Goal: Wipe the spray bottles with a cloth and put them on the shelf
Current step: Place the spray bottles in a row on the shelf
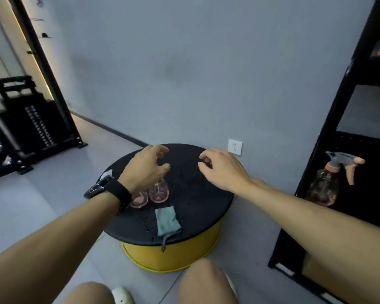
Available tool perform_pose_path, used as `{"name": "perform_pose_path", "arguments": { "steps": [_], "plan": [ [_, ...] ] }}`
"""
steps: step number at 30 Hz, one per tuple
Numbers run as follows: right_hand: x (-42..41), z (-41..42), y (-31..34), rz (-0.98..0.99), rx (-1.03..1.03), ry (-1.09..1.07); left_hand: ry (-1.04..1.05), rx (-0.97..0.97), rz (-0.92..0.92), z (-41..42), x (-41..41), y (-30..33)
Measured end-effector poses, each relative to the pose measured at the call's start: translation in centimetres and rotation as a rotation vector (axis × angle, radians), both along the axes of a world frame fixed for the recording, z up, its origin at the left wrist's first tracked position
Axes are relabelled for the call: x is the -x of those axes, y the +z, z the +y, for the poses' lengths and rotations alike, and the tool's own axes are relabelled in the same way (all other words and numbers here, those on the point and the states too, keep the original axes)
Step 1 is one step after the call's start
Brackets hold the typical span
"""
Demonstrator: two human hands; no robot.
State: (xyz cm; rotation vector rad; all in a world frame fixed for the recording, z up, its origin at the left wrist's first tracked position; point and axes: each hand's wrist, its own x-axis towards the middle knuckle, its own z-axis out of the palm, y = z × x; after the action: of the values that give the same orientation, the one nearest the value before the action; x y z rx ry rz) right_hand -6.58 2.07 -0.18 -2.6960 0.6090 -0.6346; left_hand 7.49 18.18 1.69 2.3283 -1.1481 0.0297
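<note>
Two clear pink spray bottles (159,191) stand on the round black top of a yellow stool (198,194), partly hidden under my left wrist. A folded teal cloth (167,220) lies near the stool's front edge. My left hand (147,170) hovers above the bottles with loosely curled fingers and holds nothing. To the right, my right hand (219,167) hovers over the stool with relaxed curled fingers, also holding nothing. Another spray bottle (329,181) with a grey and peach trigger stands on the black shelf (312,172) at the right.
A grey wall with a white socket (235,147) is behind the stool. A black weight machine (31,123) stands at the far left. My knees (202,281) are below the stool. Grey tiled floor surrounds the stool.
</note>
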Motion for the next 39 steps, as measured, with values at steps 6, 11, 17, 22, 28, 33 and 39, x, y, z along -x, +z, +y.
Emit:
{"name": "perform_pose_path", "arguments": {
  "steps": [6, 11, 17, 22, 28, 33, 39],
  "plan": [
    [-3.8, 1.8, -3.0, 0.043, -0.005, 0.067, 0.071, -0.003, 0.005, 2.1, -2.8, -2.2],
    [-6.7, 2.3, -5.2, 0.098, -0.023, 0.092, 0.112, 0.009, 0.023, 2.8, -5.0, -4.4],
    [-10.4, 2.0, -8.2, 0.155, -0.115, 0.077, 0.123, -0.029, 0.059, 3.4, -7.5, -7.4],
    [-13.5, 1.2, -10.2, 0.156, -0.219, 0.061, 0.138, 0.017, 0.004, 3.0, -9.5, -9.0],
    [-17.9, 0.0, -12.7, 0.159, -0.296, 0.05, 0.138, 0.021, -0.009, 1.6, -12.8, -10.9],
    [-21.6, -0.9, -14.7, 0.112, -0.343, 0.07, 0.079, 0.006, -0.034, 0.2, -15.2, -12.3],
    [-24.2, -1.6, -16.2, 0.099, -0.416, 0.098, 0.054, -0.007, -0.07, -1.1, -17.1, -13.5]
  ]
}}
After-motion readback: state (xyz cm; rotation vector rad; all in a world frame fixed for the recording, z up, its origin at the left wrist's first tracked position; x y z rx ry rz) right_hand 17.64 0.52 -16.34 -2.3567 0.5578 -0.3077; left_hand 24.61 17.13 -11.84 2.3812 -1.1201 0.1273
